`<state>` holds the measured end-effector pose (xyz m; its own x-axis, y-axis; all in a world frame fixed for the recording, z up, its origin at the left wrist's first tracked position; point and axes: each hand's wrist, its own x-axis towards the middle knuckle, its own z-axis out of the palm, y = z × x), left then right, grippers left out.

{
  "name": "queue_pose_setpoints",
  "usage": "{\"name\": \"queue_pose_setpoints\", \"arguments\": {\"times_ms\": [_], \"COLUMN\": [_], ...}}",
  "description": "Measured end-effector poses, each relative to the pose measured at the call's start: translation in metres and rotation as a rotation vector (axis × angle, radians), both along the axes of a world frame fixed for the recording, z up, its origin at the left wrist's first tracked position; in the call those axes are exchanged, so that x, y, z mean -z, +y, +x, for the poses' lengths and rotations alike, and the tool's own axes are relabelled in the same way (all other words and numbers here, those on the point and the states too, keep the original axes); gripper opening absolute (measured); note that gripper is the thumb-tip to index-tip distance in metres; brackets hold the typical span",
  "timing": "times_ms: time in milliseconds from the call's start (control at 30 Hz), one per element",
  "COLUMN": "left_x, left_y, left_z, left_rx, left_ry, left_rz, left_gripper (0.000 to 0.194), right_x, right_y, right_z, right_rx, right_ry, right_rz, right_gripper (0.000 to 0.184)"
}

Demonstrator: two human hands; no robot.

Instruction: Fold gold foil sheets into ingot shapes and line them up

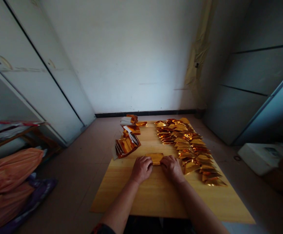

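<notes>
A sheet of gold foil paper (156, 158) lies on the wooden board between my hands. My left hand (142, 168) is closed on its left edge, fingers curled with the thumb beneath. At the opposite edge my right hand (172, 166) pinches the same sheet. Just right of it spread rows of folded gold paper pieces (191, 146), overlapping one another. Beyond my left hand stands a bent stack of gold foil sheets (127, 145), their pale backs showing at the edges. Farther back sits another bundle of foil sheets (131, 119).
The wooden board (160, 198) reaches close to my lap. White cabinets (46, 71) rise at the left, with orange cloth (12, 169) below. At the right are a grey cabinet (248, 97) and a white foam box (255, 157) on the floor.
</notes>
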<state>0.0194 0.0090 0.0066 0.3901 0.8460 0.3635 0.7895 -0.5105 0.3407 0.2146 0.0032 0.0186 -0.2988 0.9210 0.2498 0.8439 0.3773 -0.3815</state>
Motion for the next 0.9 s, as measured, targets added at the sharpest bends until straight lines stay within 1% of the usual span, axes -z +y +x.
{"name": "queue_pose_setpoints", "arguments": {"times_ms": [167,267,400,467,533,733,900], "left_x": [0.004,0.007,0.007,0.006,0.006,0.004,0.005], "left_y": [0.002,0.006,0.009,0.009,0.010,0.009,0.007], "left_z": [-0.002,-0.003,-0.004,-0.004,-0.004,-0.005,-0.005], "left_rx": [-0.013,-0.019,-0.062,-0.077,-0.079,-0.060,-0.092], "left_ry": [-0.067,-0.101,-0.095,-0.092,-0.096,-0.122,-0.122], "left_rz": [0.008,0.025,0.020,0.008,-0.008,-0.018,-0.024], "left_gripper": [0.015,0.018,0.020,0.020,0.020,0.020,0.017], "right_x": [-0.001,-0.001,-0.001,-0.002,-0.004,-0.004,-0.003], "right_y": [0.008,0.014,0.019,0.020,0.021,0.022,0.028], "right_z": [0.005,0.006,0.000,-0.004,-0.006,0.004,0.004], "right_rx": [0.017,0.032,0.114,0.170,0.195,0.069,0.095], "right_ry": [0.036,0.007,-0.045,-0.073,-0.092,-0.031,-0.059], "right_rz": [-0.072,-0.102,-0.104,-0.120,-0.143,-0.153,-0.181], "right_gripper": [0.019,0.023,0.025,0.025,0.025,0.019,0.020]}}
